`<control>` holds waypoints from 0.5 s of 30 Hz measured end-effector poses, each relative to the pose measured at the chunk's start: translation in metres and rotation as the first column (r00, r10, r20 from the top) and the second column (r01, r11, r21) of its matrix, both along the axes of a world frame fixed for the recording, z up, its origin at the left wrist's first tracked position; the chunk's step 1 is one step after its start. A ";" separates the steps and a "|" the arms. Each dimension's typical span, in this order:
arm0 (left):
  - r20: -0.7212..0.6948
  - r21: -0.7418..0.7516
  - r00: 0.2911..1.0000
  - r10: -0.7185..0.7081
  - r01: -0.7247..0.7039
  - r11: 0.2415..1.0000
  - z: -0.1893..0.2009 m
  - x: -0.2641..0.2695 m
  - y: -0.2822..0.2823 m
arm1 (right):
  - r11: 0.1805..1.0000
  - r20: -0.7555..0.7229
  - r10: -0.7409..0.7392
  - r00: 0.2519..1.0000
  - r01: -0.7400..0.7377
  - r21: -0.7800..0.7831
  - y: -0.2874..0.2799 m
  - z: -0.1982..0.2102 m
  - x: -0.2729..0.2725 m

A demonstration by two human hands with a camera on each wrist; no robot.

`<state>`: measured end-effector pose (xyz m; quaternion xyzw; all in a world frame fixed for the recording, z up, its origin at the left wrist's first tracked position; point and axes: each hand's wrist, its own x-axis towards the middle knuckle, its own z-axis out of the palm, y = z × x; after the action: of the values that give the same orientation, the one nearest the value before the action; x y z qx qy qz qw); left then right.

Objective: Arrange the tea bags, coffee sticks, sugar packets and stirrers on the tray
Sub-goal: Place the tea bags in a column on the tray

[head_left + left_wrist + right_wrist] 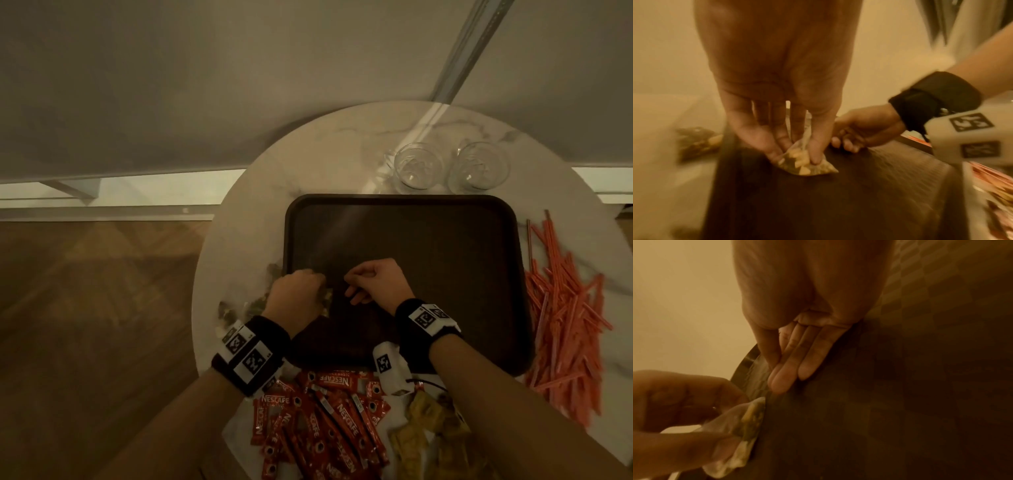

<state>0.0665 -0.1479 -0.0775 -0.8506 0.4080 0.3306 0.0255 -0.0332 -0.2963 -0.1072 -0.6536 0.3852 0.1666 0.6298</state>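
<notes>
Tea bag (pixel 807 162), clear with pale and dark bits inside, sits low over the dark tray (pixel 428 246) near its left edge, pinched between thumb and fingers of the left hand (pixel 296 291). The right hand (pixel 376 281) hovers just beside it over the tray, fingers loosely curled and holding nothing. More tea bags (pixel 233 308) lie on the desk (pixel 325 147) left of the tray, coffee sticks (pixel 329 418) and yellow packets (pixel 424 428) at its near side, stirrers (pixel 565 325) to its right.
</notes>
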 end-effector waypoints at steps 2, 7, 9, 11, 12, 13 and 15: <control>-0.055 0.070 0.996 -0.067 0.071 0.995 -0.001 0.008 -0.009 | 1.000 0.001 0.003 1.000 -0.003 0.005 -0.001 -0.002 0.000; 0.018 -0.083 1.000 -0.002 0.004 0.997 -0.003 0.064 -0.032 | 0.999 -0.014 -0.028 1.000 0.028 0.027 -0.001 -0.008 0.001; 0.070 -0.165 0.995 0.068 -0.056 0.985 -0.004 0.084 -0.046 | 0.999 -0.021 -0.039 0.999 0.040 0.036 -0.002 -0.008 0.001; 0.072 -0.216 0.988 0.138 -0.120 0.969 -0.005 0.097 -0.058 | 0.998 -0.031 -0.047 0.998 0.048 0.051 -0.002 -0.007 0.002; 0.070 -0.231 0.985 0.159 -0.139 0.963 -0.007 0.101 -0.063 | 0.997 -0.038 -0.047 0.998 0.050 0.059 -0.003 -0.006 0.002; 0.074 -0.240 0.983 0.165 -0.143 0.960 -0.009 0.104 -0.066 | 0.996 -0.046 -0.047 0.998 0.050 0.068 -0.004 -0.006 0.002; 0.098 -0.244 0.983 0.156 -0.128 0.961 -0.011 0.107 -0.067 | 0.995 -0.053 -0.048 0.997 0.052 0.081 -0.005 -0.006 0.002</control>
<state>0.1736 -0.2152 -0.0889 -0.8924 0.3803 0.2304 -0.0764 -0.0314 -0.3008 -0.1128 -0.6127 0.4103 0.1830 0.6502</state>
